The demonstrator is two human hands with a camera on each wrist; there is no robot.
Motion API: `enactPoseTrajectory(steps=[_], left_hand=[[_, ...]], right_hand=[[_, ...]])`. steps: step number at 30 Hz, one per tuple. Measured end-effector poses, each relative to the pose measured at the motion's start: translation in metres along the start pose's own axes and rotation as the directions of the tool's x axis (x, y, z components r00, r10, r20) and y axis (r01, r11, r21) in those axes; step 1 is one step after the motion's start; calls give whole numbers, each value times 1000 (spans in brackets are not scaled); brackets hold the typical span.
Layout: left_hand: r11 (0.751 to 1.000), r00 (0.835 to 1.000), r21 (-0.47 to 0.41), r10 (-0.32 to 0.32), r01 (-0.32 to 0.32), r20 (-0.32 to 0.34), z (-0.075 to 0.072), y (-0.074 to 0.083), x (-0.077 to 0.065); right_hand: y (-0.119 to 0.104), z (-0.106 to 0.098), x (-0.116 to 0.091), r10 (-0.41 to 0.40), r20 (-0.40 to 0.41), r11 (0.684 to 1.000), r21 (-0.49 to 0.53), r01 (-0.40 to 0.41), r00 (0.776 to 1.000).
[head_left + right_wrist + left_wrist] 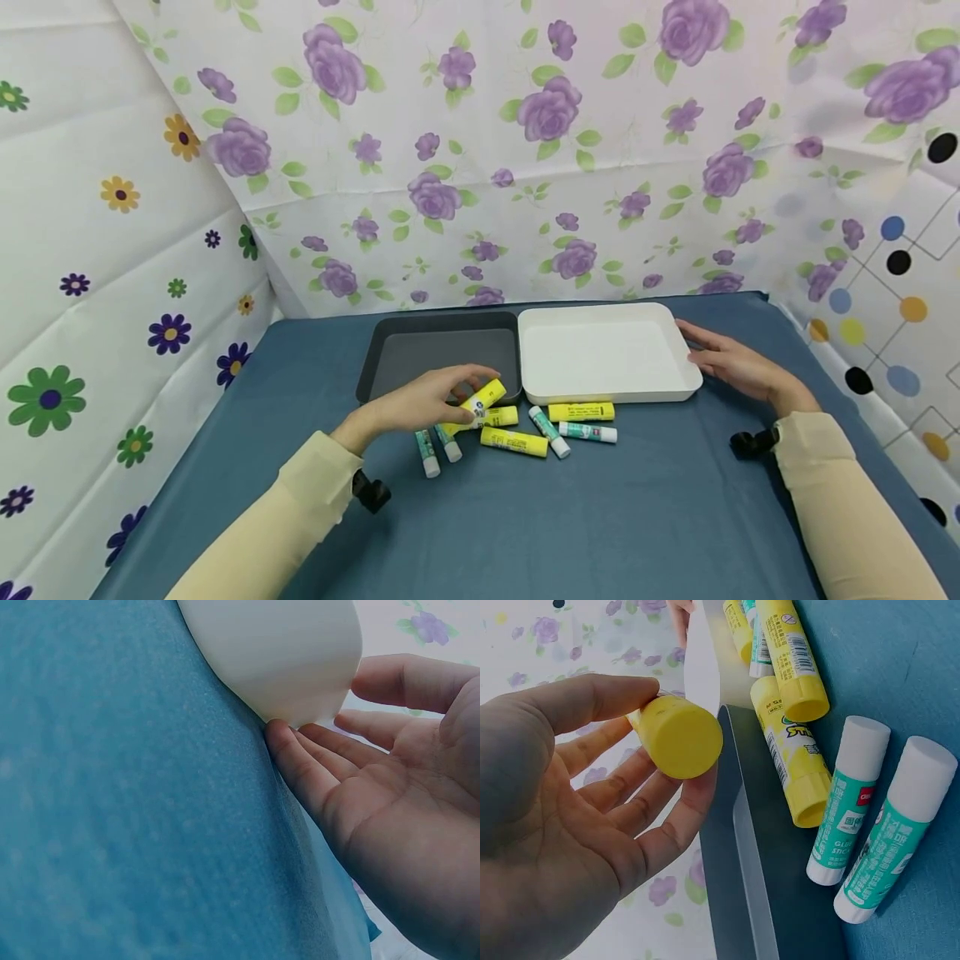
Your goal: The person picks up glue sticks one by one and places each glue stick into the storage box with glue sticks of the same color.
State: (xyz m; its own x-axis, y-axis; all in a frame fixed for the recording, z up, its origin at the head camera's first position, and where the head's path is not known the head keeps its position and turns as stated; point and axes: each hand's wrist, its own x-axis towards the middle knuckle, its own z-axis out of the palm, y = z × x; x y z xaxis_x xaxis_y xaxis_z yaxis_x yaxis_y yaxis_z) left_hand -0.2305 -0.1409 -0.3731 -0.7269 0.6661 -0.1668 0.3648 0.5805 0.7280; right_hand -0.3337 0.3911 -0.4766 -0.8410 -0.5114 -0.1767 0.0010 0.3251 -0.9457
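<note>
My left hand [424,398] pinches a yellow glue stick [681,736] between thumb and fingers, raised over the front rim of the dark grey tray [365,365]. Below it on the cloth lie another yellow glue stick [501,417] and two green-and-white glue sticks [843,801], the latter side by side. A yellow glue stick [513,442] lies just right of these. At the white tray [607,350], my right hand [738,367] touches the right side with its fingers extended. In the right wrist view its fingertips [281,735] meet the tray's corner near the cloth.
Several glue sticks lie before the trays, including a yellow one [581,412] against the white tray's front and a green-and-white one [588,432] beside it. The trays stand side by side on a blue cloth [570,525]. Flower-printed curtains [450,125] hang behind.
</note>
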Motion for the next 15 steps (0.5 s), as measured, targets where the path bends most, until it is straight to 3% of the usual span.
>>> enactPoseTrajectory(steps=[7,15], left_hand=[[1000,1000,10,-1,1,18,-11,2,6],[998,996,-20,-57,58,73,-50,-4,21]], right_hand=[[-1,1,-2,0,-6,1000,20,0,1000],[-1,0,0,1,1,1000,2,-1,1000]])
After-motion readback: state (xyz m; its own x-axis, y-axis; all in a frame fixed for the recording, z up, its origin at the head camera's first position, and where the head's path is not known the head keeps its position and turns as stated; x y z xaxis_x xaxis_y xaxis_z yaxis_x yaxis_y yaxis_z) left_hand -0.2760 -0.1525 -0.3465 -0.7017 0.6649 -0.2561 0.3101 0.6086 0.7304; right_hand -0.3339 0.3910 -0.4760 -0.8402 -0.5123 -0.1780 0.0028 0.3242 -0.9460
